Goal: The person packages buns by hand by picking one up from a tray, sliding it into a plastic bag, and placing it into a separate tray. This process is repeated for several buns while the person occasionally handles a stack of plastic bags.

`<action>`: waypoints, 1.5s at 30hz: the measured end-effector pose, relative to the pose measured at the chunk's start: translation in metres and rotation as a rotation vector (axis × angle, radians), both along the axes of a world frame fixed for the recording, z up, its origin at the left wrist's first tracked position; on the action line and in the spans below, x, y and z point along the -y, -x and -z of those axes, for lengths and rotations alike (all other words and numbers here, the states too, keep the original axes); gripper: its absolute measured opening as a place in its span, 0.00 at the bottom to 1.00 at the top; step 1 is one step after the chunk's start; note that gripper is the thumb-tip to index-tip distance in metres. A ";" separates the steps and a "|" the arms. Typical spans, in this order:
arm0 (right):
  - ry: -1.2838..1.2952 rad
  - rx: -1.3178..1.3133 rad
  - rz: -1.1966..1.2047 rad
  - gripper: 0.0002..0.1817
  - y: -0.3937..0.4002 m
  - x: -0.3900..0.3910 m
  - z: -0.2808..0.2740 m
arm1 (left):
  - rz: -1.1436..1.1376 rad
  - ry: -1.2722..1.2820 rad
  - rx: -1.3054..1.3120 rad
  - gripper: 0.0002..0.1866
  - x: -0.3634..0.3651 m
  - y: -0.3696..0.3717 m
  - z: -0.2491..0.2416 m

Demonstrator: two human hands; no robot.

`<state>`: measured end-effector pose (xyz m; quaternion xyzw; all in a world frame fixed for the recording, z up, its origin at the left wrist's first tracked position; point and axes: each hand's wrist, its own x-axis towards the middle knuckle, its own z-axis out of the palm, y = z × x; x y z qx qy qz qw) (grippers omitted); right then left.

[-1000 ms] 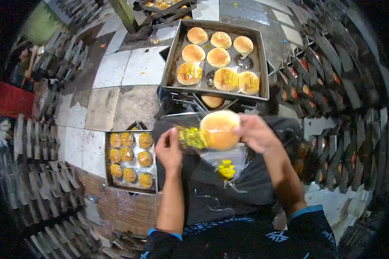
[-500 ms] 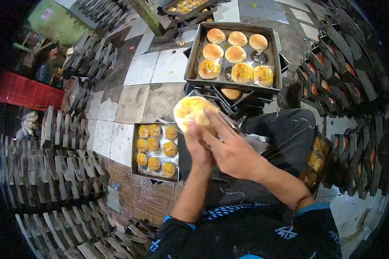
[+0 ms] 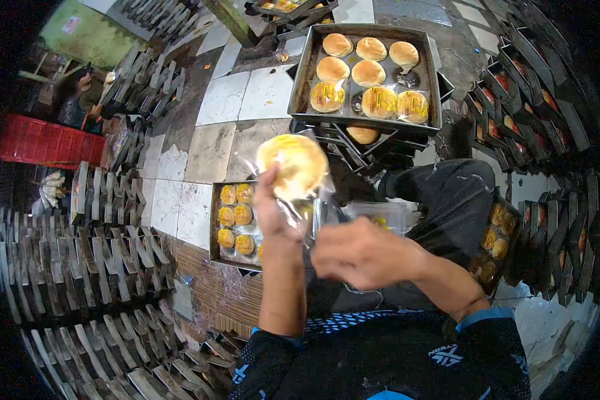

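My left hand is closed around a round, yellow-topped bun in a clear plastic bag, held up above my lap. The bag's loose end hangs below the bun, towards my right hand. That hand is blurred, its fingers curled together close to the bag; whatever they pinch is hidden. Just beyond it sits a clear plastic box with something yellow inside. Ahead, a metal tray bears several buns, plain ones at the back and yellow-striped ones in front.
At my left, a tray contains wrapped yellow buns, partly behind my left arm. More wrapped buns lie beside my right leg. Stacked trays crowd the left, with others at the right. A person is near a red crate.
My hands, together on the bagged bun before, have separated. My left hand now holds the bun more upright; my right hand has moved down, away from the bun. The view has shifted slightly.
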<state>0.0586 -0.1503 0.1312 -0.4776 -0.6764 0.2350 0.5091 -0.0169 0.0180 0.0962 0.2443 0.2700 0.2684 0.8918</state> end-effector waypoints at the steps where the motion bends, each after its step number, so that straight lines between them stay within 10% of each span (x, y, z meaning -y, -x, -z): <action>1: 0.056 -0.199 -0.271 0.07 -0.006 0.010 -0.011 | -0.049 0.018 0.037 0.30 -0.009 0.004 0.004; 4: 0.324 -0.527 -0.726 0.10 -0.032 0.020 0.016 | 0.064 0.030 0.236 0.35 -0.024 0.022 0.011; 7: 0.189 0.200 0.769 0.09 -0.017 0.002 0.066 | -0.110 0.067 -0.146 0.35 0.002 0.013 0.004; 11: -0.221 0.169 0.687 0.11 -0.014 0.002 0.036 | 0.300 -0.005 0.018 0.32 0.051 0.028 0.024; 14: -0.251 -0.057 0.722 0.08 -0.011 -0.008 0.050 | 0.112 -0.615 -0.348 0.28 0.075 0.036 0.083; 16: -0.046 -0.707 0.746 0.07 -0.008 -0.012 0.058 | -0.028 -0.792 -0.283 0.24 0.065 0.038 0.076; 19: -0.023 -0.675 0.674 0.08 -0.011 -0.011 0.045 | -0.185 -1.330 -0.465 0.09 0.037 0.058 0.054; 23: -0.306 0.238 0.760 0.06 -0.035 -0.018 0.013 | -0.585 -1.746 -0.297 0.07 0.002 0.080 0.033; 24: -0.414 0.126 0.779 0.05 -0.029 -0.028 0.036 | -0.532 -1.901 -0.368 0.07 -0.008 0.087 0.028; 27: 0.098 -0.274 0.721 0.05 -0.027 -0.059 0.115 | -0.411 -1.814 -0.672 0.13 -0.030 0.090 0.082; 39: -0.193 0.093 0.809 0.15 -0.036 -0.155 0.132 | -0.492 -1.587 -0.708 0.05 -0.055 0.039 0.107; 40: 0.097 -0.293 1.036 0.17 -0.042 -0.159 0.130 | -0.593 -1.085 -0.794 0.11 -0.060 0.037 0.110; 41: -0.021 -0.130 1.080 0.18 -0.046 -0.156 0.138 | -0.449 -0.926 -0.698 0.13 -0.066 0.049 0.113; 45: 0.361 -0.164 1.032 0.19 0.018 -0.084 0.150 | -0.202 -0.794 -0.825 0.07 -0.022 0.119 0.103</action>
